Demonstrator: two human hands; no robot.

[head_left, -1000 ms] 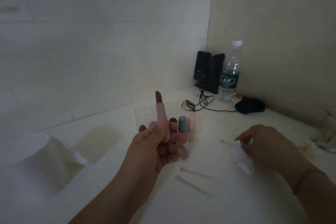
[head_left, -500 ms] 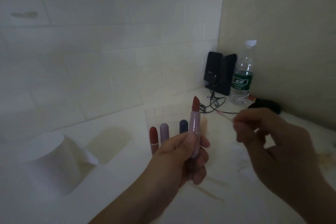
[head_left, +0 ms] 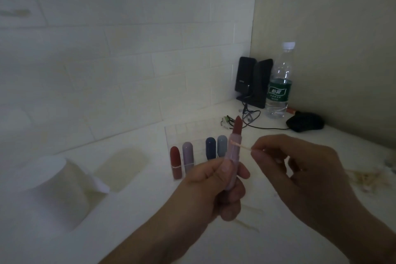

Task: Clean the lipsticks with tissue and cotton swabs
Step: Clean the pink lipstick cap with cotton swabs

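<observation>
My left hand (head_left: 216, 186) grips an uncapped lipstick (head_left: 234, 152) upright; its tube is pale pink and the red-brown stick points up. My right hand (head_left: 297, 180) pinches a cotton swab (head_left: 240, 145), whose tip touches the tube just below the red stick. Behind them, several capped lipsticks stand in a clear holder (head_left: 188, 133): a red one (head_left: 175, 162), a lilac one (head_left: 188, 155), a dark blue one (head_left: 210, 148) and a grey-blue one (head_left: 222, 144). Two more swabs (head_left: 246, 225) lie on the white table under my hands.
A roll of tissue (head_left: 47, 191) stands at the left. In the back corner are a black speaker (head_left: 252, 81), a water bottle (head_left: 278, 83), cables (head_left: 250, 118) and a black mouse (head_left: 304, 123). A heap of swabs (head_left: 364, 178) lies at the right.
My right hand left the crumpled tissue, came up holding a cotton swab and brought its tip onto the lipstick tube. My left hand shifted the lipstick to the right.
</observation>
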